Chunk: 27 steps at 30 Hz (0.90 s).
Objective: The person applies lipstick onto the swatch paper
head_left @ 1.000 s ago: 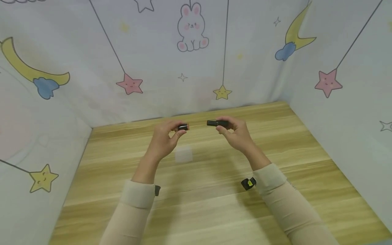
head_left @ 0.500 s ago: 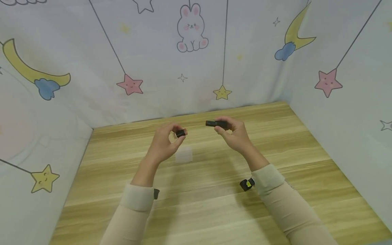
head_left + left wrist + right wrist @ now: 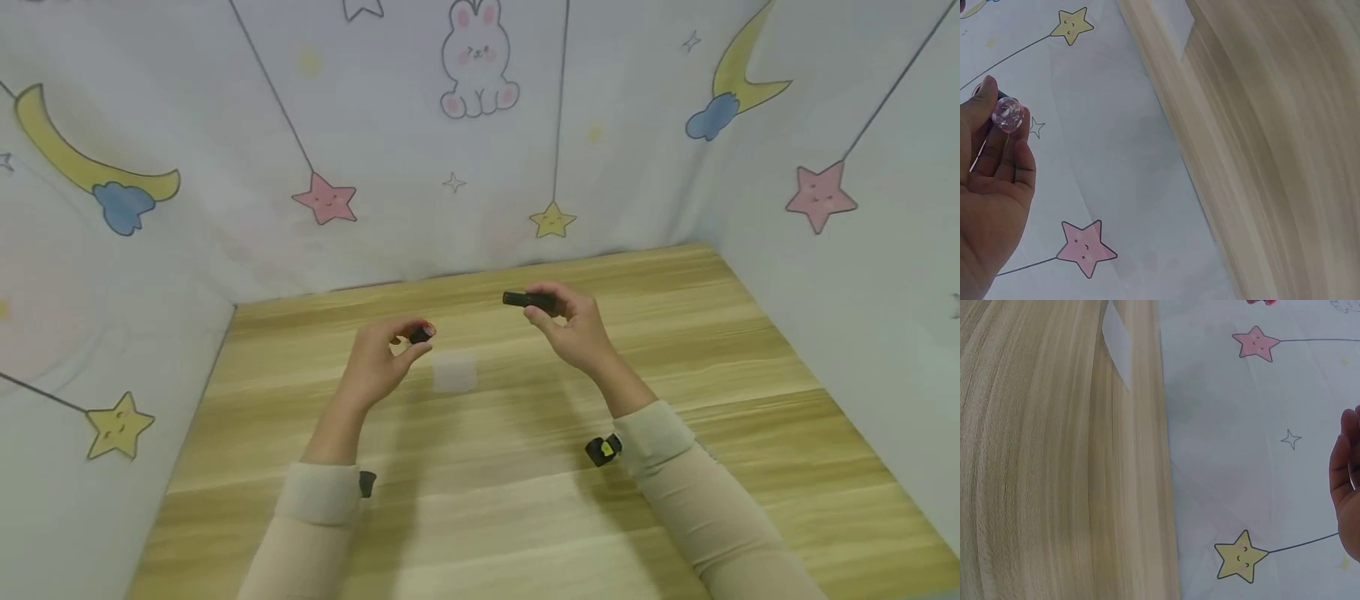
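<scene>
In the head view my left hand [image 3: 377, 364] pinches a short black cylinder [image 3: 420, 335] between thumb and fingers; its reddish-rimmed end faces up and right. The left wrist view shows a clear, pinkish faceted knob [image 3: 1008, 115] at the cylinder's other end. To the right, my right hand [image 3: 576, 332] grips a slim black tube [image 3: 517, 298], held nearly level with its narrower end pointing left. Both pieces are held apart above the table. Only the edge of the right hand enters the right wrist view, where the tube is out of sight.
A small whitish square [image 3: 454, 372] lies on the wood-grain table [image 3: 480, 517] below and between the hands. Pale cloth walls [image 3: 405, 225] printed with stars, moons and a rabbit stand at the back and both sides. Black wrist cameras [image 3: 602, 451] hang by the cuffs.
My left hand has moved left and toward me, turning the short cylinder so its rimmed end tips upward. My right hand has barely moved. The head view has shifted slightly.
</scene>
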Each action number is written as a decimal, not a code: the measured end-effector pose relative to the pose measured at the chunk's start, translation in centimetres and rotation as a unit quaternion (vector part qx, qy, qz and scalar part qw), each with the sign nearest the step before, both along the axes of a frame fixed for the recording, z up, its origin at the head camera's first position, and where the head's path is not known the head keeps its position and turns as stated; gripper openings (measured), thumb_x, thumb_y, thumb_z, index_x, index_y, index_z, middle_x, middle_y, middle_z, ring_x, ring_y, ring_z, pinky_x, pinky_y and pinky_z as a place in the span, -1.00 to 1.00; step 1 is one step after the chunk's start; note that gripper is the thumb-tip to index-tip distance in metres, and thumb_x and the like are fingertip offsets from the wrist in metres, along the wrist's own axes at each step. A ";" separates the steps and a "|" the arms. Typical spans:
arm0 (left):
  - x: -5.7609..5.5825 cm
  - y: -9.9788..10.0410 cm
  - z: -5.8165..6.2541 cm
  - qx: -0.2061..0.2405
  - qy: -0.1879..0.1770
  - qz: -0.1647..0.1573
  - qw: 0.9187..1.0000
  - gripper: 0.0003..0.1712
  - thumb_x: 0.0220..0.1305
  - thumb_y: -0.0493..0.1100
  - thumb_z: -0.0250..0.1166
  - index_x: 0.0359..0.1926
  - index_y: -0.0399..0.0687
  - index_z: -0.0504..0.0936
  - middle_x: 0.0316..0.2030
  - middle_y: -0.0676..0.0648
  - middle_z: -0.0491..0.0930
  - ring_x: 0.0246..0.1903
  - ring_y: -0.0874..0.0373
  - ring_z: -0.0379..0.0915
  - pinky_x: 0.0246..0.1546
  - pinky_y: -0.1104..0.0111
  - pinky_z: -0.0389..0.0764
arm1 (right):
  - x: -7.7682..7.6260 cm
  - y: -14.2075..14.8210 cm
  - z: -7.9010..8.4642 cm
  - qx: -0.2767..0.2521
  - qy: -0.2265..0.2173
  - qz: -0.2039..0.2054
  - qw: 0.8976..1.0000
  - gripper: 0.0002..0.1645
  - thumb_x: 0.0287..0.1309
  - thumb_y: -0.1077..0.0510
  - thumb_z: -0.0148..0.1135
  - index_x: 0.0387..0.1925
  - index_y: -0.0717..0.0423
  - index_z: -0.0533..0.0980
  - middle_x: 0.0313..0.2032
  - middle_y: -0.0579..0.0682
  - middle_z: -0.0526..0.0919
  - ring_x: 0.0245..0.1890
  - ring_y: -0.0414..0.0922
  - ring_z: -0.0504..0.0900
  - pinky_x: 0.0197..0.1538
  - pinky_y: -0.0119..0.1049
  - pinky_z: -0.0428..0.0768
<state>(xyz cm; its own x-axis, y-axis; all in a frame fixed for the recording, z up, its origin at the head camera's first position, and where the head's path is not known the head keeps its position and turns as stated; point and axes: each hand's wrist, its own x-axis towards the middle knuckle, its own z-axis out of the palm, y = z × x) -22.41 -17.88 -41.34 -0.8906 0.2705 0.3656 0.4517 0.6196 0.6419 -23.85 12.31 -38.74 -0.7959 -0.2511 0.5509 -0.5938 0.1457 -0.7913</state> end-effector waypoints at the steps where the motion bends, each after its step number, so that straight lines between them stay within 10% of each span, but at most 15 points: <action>1: 0.1 -0.3 -0.1 0.004 -0.011 0.008 1.000 -0.76 0.27 -0.26 0.45 -0.04 -0.08 0.71 -0.15 -0.02 0.72 -0.15 0.09 0.63 -0.07 0.09 0.60 | 0.3 -0.1 0.5 0.000 -0.005 -0.001 1.000 -0.73 0.22 0.53 0.26 -0.03 0.55 0.52 -0.16 0.40 0.65 -0.33 -0.34 0.60 -0.23 -0.39 0.59; 9: 0.6 -2.5 -1.7 0.037 -0.076 0.051 0.995 -0.65 0.28 -0.29 0.43 0.07 -0.22 0.65 -0.09 -0.09 0.69 -0.03 -0.02 0.58 0.09 -0.01 0.54 | -1.9 0.4 -2.0 -0.016 -0.016 -0.002 1.000 -0.68 0.23 0.52 0.26 0.03 0.50 0.53 -0.10 0.38 0.65 -0.31 -0.30 0.62 -0.24 -0.45 0.56; 27: 0.4 -4.8 -6.0 0.027 -0.205 0.085 0.975 -0.71 0.24 -0.30 0.45 -0.02 -0.27 0.67 -0.13 -0.19 0.71 -0.12 -0.09 0.66 0.04 0.08 0.63 | -1.8 -0.1 -2.8 -0.031 -0.034 0.012 0.999 -0.70 0.26 0.43 0.30 0.03 0.39 0.56 -0.12 0.27 0.66 -0.30 -0.23 0.67 -0.20 -0.39 0.62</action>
